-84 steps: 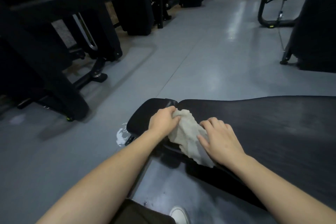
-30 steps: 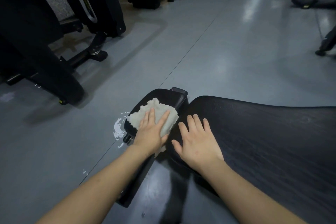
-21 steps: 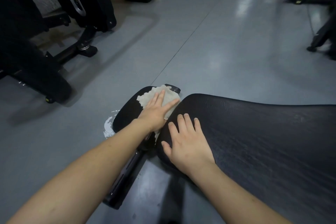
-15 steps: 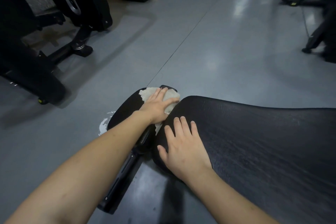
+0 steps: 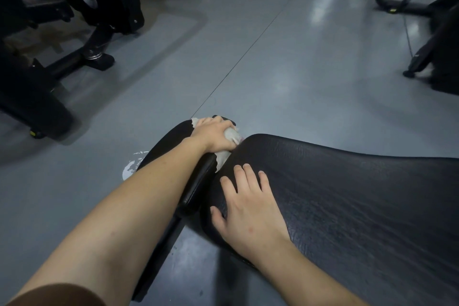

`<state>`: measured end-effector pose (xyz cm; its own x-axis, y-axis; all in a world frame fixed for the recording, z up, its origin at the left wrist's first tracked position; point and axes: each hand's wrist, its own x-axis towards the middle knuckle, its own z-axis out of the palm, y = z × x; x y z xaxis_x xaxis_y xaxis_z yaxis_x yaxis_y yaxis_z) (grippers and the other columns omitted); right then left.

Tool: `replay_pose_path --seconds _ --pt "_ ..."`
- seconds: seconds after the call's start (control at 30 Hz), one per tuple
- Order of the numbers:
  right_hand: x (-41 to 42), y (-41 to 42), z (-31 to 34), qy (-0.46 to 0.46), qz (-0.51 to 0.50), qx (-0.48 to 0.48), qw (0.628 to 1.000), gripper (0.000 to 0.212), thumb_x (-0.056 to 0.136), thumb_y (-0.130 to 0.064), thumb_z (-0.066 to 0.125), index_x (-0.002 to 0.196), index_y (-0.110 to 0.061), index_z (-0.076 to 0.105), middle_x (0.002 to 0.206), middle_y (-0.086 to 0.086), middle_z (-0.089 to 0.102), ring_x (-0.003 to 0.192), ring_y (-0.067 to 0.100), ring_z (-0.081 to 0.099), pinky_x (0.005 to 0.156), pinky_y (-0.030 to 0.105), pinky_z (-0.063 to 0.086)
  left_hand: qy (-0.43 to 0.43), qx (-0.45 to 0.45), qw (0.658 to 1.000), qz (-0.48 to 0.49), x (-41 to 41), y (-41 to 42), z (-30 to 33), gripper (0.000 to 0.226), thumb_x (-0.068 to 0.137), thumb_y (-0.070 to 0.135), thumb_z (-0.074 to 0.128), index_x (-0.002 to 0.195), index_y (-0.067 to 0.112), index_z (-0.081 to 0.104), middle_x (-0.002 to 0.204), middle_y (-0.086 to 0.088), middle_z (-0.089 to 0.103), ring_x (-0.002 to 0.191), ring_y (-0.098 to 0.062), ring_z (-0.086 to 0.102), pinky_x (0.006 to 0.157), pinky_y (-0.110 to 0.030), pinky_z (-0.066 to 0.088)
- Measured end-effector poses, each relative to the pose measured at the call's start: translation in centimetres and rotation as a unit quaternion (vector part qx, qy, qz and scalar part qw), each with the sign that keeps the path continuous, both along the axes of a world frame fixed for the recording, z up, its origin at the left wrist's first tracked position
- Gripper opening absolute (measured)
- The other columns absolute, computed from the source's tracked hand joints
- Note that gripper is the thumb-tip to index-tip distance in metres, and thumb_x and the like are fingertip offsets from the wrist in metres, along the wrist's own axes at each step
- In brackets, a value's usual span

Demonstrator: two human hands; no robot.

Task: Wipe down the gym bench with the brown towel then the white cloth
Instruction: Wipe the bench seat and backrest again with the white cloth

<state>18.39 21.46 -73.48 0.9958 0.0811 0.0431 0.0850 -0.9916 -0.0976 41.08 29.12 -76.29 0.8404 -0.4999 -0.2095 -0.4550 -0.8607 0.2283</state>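
Note:
The black gym bench has a long textured pad [image 5: 360,194] on the right and a small seat pad [image 5: 171,141] at its left end. My left hand [image 5: 211,135] is curled over a pale, off-white cloth [image 5: 232,135], bunching it at the far end of the seat pad, by the gap between the two pads. A strip of the cloth hangs down into that gap. My right hand [image 5: 248,206] lies flat on the near left end of the long pad, fingers spread, holding nothing. No brown towel is in sight.
Grey gym floor lies all around, with a white scuff mark [image 5: 130,169] just left of the seat pad. Black machine frames and feet [image 5: 94,54] stand at the left and back. More black equipment [image 5: 437,57] stands at the right edge.
My left hand slid the cloth from the seat pad's middle to its far end and closed from flat into a grip. My right hand stayed flat on the long pad.

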Motion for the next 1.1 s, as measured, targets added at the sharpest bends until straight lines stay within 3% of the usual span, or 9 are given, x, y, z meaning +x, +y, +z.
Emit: replay_pose_path --seconds 0.17,0.27,0.37,0.5,0.63,0.97,1.1 --pt "0.0 -0.1 0.0 0.002 0.000 0.000 1.000 0.057 0.089 -0.053 0.039 0.127 -0.013 0.054 0.144 0.020 0.045 0.141 0.038 0.033 0.115 0.057 0.027 -0.007 -0.005 1.000 0.027 -0.2 -0.1 0.3 0.064 0.079 0.073 0.054 0.127 0.032 0.056 0.128 -0.001 0.053 0.124 -0.028 0.046 0.105 -0.038 0.029" --pt "0.0 0.0 -0.1 0.006 0.001 -0.002 1.000 0.058 0.089 -0.053 0.038 0.127 -0.013 0.054 0.144 0.020 0.045 0.141 0.038 0.033 0.115 0.057 0.027 0.020 -0.014 0.998 0.052 -0.6 0.1 0.8 0.083 0.067 0.087 0.038 0.126 0.032 0.058 0.125 -0.002 0.054 0.126 -0.027 0.044 0.109 -0.039 0.028" --pt "-0.1 -0.1 0.0 0.008 0.001 -0.002 1.000 0.058 0.089 -0.053 0.039 0.127 -0.013 0.054 0.144 0.021 0.046 0.142 0.039 0.033 0.115 0.057 0.028 0.043 -0.037 0.992 0.110 0.1 1.1 0.8 0.088 0.068 0.090 0.030 0.128 0.033 0.057 0.132 -0.003 0.053 0.134 -0.024 0.040 0.113 -0.041 0.026" --pt "0.0 -0.1 0.1 0.006 -0.001 -0.003 1.000 0.057 0.089 -0.053 0.040 0.126 -0.012 0.054 0.142 0.020 0.046 0.140 0.039 0.033 0.114 0.057 0.027 0.110 -0.064 0.971 0.201 1.5 7.1 -0.4 0.099 0.056 0.100 0.033 0.144 0.055 0.032 0.160 -0.006 0.028 0.149 -0.028 0.026 0.120 -0.047 0.019" --pt "0.2 -0.1 0.0 0.003 0.000 0.005 1.000 0.058 0.086 -0.053 0.043 0.125 -0.013 0.057 0.137 0.018 0.050 0.136 0.038 0.038 0.112 0.056 0.030 0.189 -0.076 0.946 0.252 0.9 12.7 -1.3 0.120 0.046 0.102 0.044 0.151 0.055 0.009 0.164 -0.017 0.015 0.151 -0.033 0.019 0.122 -0.048 0.017" --pt "0.1 -0.1 0.2 0.007 0.000 -0.011 1.000 0.058 0.088 -0.054 0.040 0.125 -0.014 0.058 0.135 0.016 0.051 0.134 0.038 0.040 0.111 0.055 0.031 0.184 -0.116 0.931 0.293 -4.7 15.3 -1.2 0.111 0.055 0.094 0.047 0.151 0.056 0.004 0.157 -0.024 0.024 0.146 -0.036 0.030 0.117 -0.047 0.024" --pt "0.2 0.0 0.0 0.005 -0.003 -0.014 1.000 0.059 0.088 -0.055 0.040 0.125 -0.013 0.059 0.133 0.018 0.052 0.132 0.038 0.041 0.110 0.055 0.033 0.190 -0.127 0.920 0.319 -7.3 16.0 -1.4 0.104 0.070 0.089 0.049 0.153 0.053 -0.002 0.161 -0.020 0.010 0.147 -0.039 0.028 0.119 -0.048 0.021"
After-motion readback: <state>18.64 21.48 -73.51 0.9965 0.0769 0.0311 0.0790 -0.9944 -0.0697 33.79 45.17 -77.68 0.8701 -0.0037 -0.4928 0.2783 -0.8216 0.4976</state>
